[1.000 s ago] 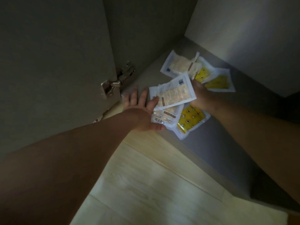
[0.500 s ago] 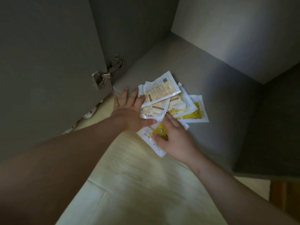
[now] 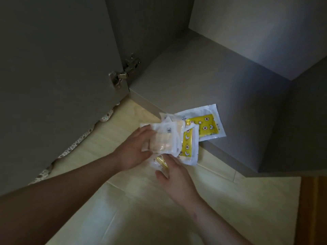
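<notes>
A loose stack of flat white sachets hangs over the front edge of a grey cabinet shelf (image 3: 203,71). My left hand (image 3: 134,151) grips the stack's left side, fingers on top of a beige-filled sachet (image 3: 164,138). My right hand (image 3: 172,174) holds the stack from below at its near end, where a yellow sachet (image 3: 160,160) shows between the fingers. Another yellow sachet (image 3: 188,142) sticks out to the right of the stack. One yellow star-and-moon sachet (image 3: 206,124) lies flat on the shelf, apart from both hands.
The open grey cabinet door (image 3: 53,76) stands at left on a metal hinge (image 3: 123,73). A pale wooden floor (image 3: 141,218) lies below the shelf. A patterned cloth edge (image 3: 74,147) shows under the door. An orange-brown strip (image 3: 313,209) runs at lower right.
Both hands have drawn the sachets from deep on the shelf toward its front edge and gathered them into one stack. One yellow sachet stayed behind on the shelf.
</notes>
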Demonstrator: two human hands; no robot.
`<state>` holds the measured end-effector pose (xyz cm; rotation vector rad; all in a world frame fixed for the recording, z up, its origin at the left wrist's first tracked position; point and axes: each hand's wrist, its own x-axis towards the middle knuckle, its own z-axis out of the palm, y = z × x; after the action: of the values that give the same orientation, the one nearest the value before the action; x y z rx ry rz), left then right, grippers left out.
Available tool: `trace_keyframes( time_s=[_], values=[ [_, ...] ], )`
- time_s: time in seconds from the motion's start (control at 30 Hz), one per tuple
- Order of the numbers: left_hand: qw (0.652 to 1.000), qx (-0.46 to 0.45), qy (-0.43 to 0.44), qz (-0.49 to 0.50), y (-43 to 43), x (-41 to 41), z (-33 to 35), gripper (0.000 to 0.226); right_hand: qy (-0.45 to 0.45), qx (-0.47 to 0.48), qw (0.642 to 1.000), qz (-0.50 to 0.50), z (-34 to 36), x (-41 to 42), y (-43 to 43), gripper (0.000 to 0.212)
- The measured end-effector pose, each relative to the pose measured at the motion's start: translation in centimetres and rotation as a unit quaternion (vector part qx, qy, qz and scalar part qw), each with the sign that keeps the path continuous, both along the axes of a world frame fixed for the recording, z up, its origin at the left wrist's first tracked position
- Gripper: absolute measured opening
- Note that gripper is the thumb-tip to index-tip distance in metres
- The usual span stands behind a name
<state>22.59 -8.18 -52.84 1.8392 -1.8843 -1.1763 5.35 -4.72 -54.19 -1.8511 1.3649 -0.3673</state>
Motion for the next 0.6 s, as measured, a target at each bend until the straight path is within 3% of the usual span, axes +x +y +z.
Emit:
trace_keyframes(
  time_s=[0.1, 0.17, 0.23, 0.27, 0.37, 0.4, 0.47, 0.53, 0.6],
  values=[
    [0.997, 0.016, 0.062, 0.038, -0.3, -0.6, -0.2, 0.048, 0.043, -0.033, 0.993, -0.105, 1.2, -0.9, -0.3, 0.019],
    [1.0, 0.018, -0.011, 0.02, -0.4, -1.2, -0.6, 0.048, 0.035, -0.136, 0.965, -0.22, 2.6, -1.4, -1.5, 0.016],
    [0.995, 0.018, -0.101, 0.0, -0.4, -1.7, -0.7, 0.053, 0.061, -0.284, 0.916, -0.279, 4.1, -2.2, -3.7, 0.027],
    [0.991, 0.016, -0.132, -0.003, -0.3, -1.9, -0.7, 0.056, 0.1, -0.299, 0.903, -0.29, 4.7, -2.5, -4.9, 0.037],
    [0.974, 0.026, -0.225, 0.015, 0.1, -2.0, -0.5, 0.075, 0.249, -0.104, 0.934, -0.235, 5.4, -3.5, -8.9, 0.093],
    [0.965, 0.047, -0.257, 0.028, 0.3, -1.9, -0.6, 0.084, 0.266, -0.055, 0.94, -0.205, 5.0, -3.7, -9.6, 0.103],
    [0.948, 0.11, -0.29, 0.069, 0.6, -1.6, -0.9, 0.099, 0.273, -0.032, 0.948, -0.159, 4.0, -3.6, -9.6, 0.103],
    [0.938, 0.149, -0.288, 0.123, 0.7, -1.4, -1.0, 0.106, 0.27, -0.095, 0.948, -0.139, 2.8, -3.1, -8.3, 0.092],
    [0.939, 0.133, -0.278, 0.15, 0.8, -1.5, -0.8, 0.102, 0.257, -0.166, 0.944, -0.124, 1.8, -2.6, -6.9, 0.086]
  ],
)
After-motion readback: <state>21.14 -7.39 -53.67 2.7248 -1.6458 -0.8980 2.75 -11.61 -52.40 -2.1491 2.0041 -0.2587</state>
